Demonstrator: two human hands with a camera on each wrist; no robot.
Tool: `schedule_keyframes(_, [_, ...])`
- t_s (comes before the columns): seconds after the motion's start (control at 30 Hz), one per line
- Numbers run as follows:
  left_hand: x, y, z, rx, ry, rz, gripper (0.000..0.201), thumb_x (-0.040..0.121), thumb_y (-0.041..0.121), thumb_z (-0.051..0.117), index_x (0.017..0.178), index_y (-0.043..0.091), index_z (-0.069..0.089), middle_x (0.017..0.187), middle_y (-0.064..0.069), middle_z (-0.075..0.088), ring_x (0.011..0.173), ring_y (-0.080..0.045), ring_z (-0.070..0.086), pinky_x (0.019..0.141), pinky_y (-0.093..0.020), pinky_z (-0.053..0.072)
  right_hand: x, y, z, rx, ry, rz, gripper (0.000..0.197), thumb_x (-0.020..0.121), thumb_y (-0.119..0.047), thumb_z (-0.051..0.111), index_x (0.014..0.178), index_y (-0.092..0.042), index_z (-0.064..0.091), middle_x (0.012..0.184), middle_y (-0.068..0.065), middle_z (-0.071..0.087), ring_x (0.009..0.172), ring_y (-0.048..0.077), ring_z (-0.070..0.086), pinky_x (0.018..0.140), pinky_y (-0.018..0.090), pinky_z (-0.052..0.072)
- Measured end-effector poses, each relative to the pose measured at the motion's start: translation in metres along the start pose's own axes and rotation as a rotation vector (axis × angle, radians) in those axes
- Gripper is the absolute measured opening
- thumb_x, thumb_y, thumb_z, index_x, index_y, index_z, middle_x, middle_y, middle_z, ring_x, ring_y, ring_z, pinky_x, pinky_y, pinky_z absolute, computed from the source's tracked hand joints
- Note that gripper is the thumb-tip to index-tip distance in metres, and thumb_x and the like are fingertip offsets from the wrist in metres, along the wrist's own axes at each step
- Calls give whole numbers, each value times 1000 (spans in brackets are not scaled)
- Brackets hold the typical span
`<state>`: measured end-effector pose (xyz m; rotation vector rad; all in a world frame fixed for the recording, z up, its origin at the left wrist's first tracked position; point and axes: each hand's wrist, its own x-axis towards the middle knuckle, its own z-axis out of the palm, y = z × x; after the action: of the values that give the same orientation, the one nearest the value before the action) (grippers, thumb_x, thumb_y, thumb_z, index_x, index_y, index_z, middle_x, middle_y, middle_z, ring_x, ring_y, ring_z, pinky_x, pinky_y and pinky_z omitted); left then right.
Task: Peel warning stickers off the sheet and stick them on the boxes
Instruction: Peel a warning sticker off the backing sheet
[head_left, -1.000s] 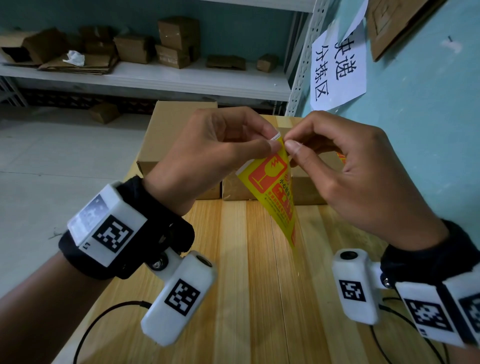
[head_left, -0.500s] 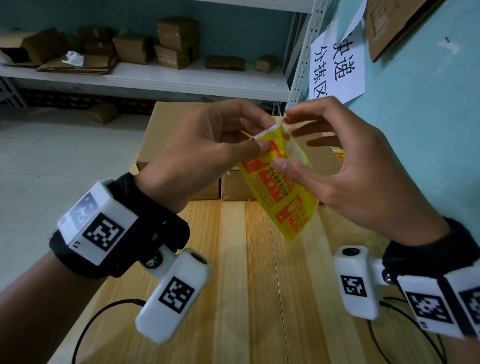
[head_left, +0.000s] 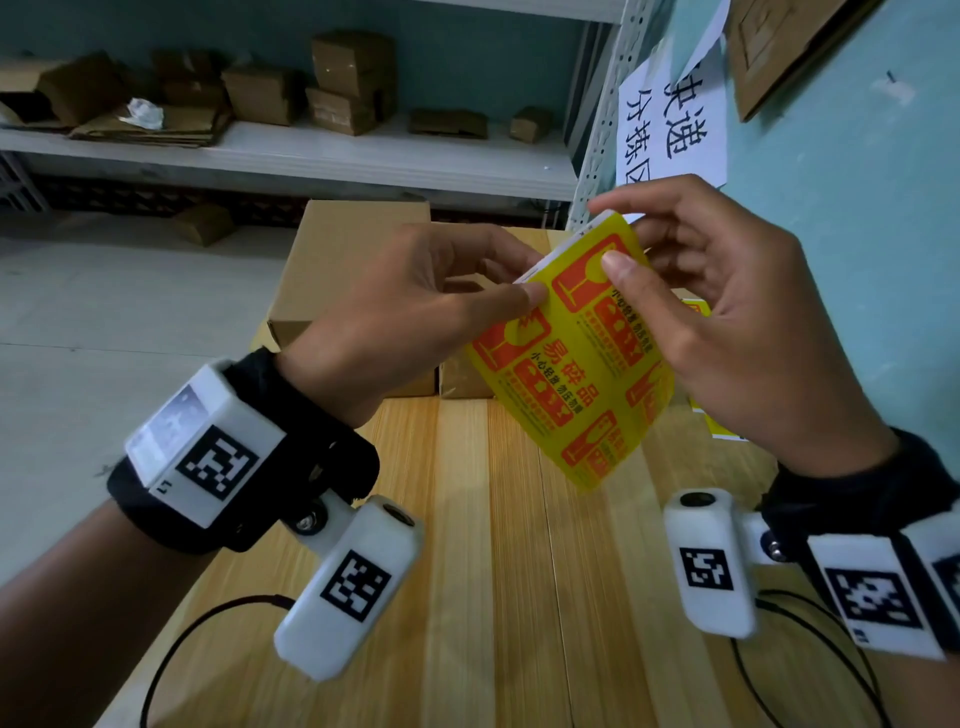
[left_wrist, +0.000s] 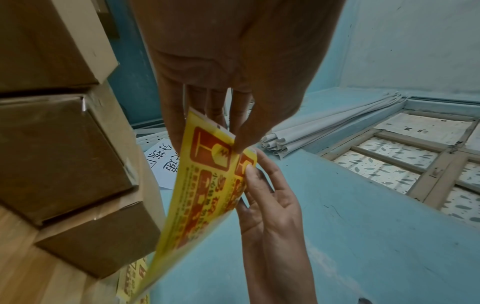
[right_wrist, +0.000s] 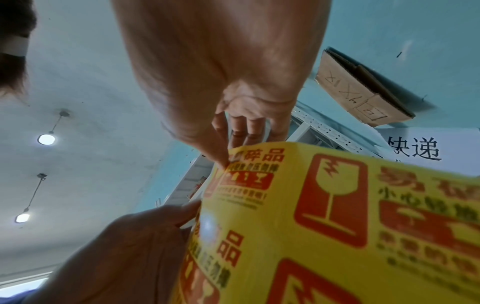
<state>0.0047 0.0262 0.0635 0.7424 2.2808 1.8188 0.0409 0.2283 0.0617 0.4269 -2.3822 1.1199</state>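
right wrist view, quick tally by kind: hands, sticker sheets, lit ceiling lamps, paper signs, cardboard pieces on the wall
hands: 2 (left hand, right hand)
yellow sticker sheet: 1
lit ceiling lamps: 2
white paper sign: 1
cardboard piece on the wall: 1
total: 7

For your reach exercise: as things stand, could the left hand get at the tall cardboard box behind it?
Probably not yet. The left hand pinches the yellow sticker sheet together with the right hand, so its grip is taken. The tall cardboard box stands just behind it, with nothing between.
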Motion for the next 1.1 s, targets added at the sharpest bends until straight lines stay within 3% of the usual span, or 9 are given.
schedule_keyframes(0.1, [0,-2,2,8,-21,-17,12,91,17,63,94,11,73,96,-7,72,82,-3,67,62,-10,47,0,-2,0,-11,5,-4,25,101,-20,60,126,-21,64,95,-9,63,88,5,64,79,17,50])
schedule_keyframes(0.3, [1,-7,3,-16,-79,-36,16,94,15,60,99,4,70,101,-12,71,92,-18,66,74,-26,49,-1,-7,-2,38,26,-7,24,100,-20,61,124,-19,65,94,-8,66,88,7,67,76,17,51])
schedule_keyframes(0.43, [0,-8,5,-95,-116,-59,12,94,11,57,92,8,69,89,-1,70,83,-7,65,68,-18,51,0,-7,-2,64,39,-4,24,99,-19,63,122,-17,66,90,-12,65,86,3,67,76,17,51])
schedule_keyframes(0.53, [0,-8,7,-135,-127,-73,14,94,12,57,95,6,69,90,-2,71,86,-10,66,70,-18,52,1,-4,-2,71,41,7,23,99,-19,64,121,-17,66,90,-12,65,85,3,67,75,17,50])
schedule_keyframes(0.63, [-1,-7,8,-138,-127,-82,13,93,17,59,93,10,69,89,1,72,86,-9,65,72,-23,49,1,-3,-2,66,38,17,22,99,-19,63,121,-17,66,89,-13,66,84,3,67,76,17,50])
schedule_keyframes(0.8, [-2,-5,7,-151,-110,-89,13,90,20,61,91,11,70,93,-5,72,91,-19,63,82,-41,45,0,-5,-1,67,34,18,22,99,-18,63,121,-17,66,88,-13,66,83,3,67,75,15,49])
schedule_keyframes(0.97, [-2,-4,8,-171,-109,-97,16,89,21,62,93,7,68,93,-6,72,92,-19,66,91,-47,48,0,-6,-2,71,35,16,22,99,-18,64,120,-17,66,88,-13,66,82,2,67,74,15,50])
schedule_keyframes(1.1, [-2,-4,7,-172,-119,-87,12,91,20,60,90,11,68,93,-3,72,93,-17,67,89,-43,50,1,-6,-3,64,43,13,22,98,-17,64,120,-16,66,90,-11,67,84,5,67,77,18,50])
